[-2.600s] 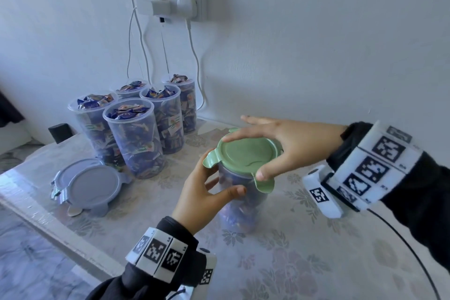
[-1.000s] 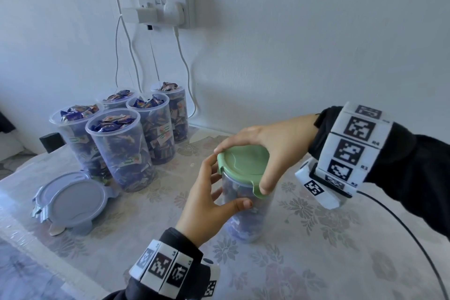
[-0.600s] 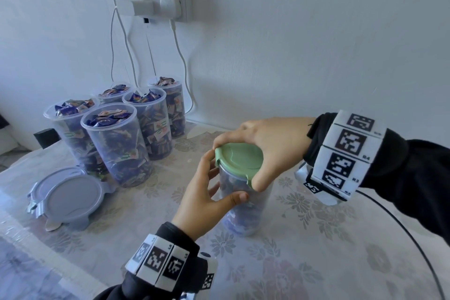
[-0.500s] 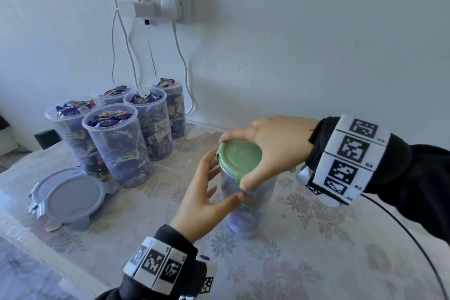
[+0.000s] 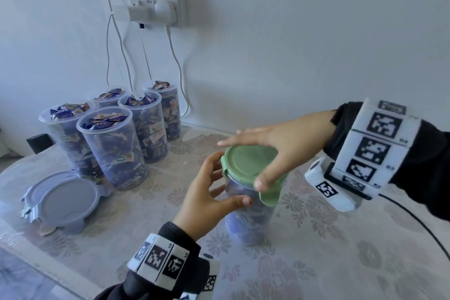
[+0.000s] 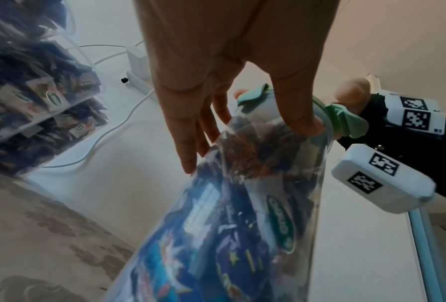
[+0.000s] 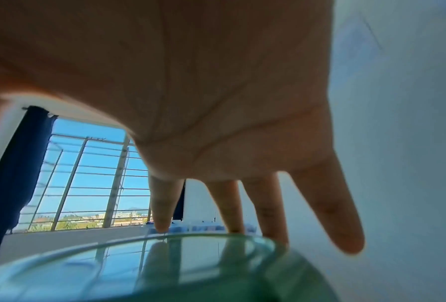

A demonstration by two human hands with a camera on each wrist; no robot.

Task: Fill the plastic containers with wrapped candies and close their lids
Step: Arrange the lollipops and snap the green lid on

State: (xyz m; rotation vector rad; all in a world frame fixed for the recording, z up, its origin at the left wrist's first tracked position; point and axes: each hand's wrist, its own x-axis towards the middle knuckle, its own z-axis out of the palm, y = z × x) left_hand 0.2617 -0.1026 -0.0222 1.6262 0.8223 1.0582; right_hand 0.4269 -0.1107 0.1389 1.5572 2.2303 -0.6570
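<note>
Four open plastic containers [image 5: 114,151] heaped with wrapped candies [image 5: 104,119] stand bunched together at the back left of the surface [image 5: 316,251], close under the wall [image 5: 292,44], with white cables [image 5: 180,73] dropping behind them from a wall socket [image 5: 155,5]. In front of that group lies a stack of grey lids [image 5: 63,198] near the left edge, and a small dark block [image 5: 39,142] sits by the far left corner. The candy-filled container [image 5: 248,217] being worked on stands upright toward the middle, well apart from the group, with a green lid [image 5: 250,163] on its mouth; one lid flap [image 5: 269,196] hangs down at the near side. The left hand [image 5: 207,200] has its grip curled round the container's upper wall, thumb in front and fingers behind. The right hand [image 5: 275,146] lies over the lid with straight, spread fingers, its thumb [image 5: 261,179] pressing the rim above the flap; the right wrist view shows the fingertips [image 7: 162,224] reaching the lid's far edge. Open room spreads to the right and toward the near edge, crossed only by a black cable [image 5: 418,224] from the right wrist. The surface carries a pale floral cloth under clear film. A barred window [image 7: 87,179] with blue sky and a dark curtain [image 7: 15,163] lies to the left side of the room.
</note>
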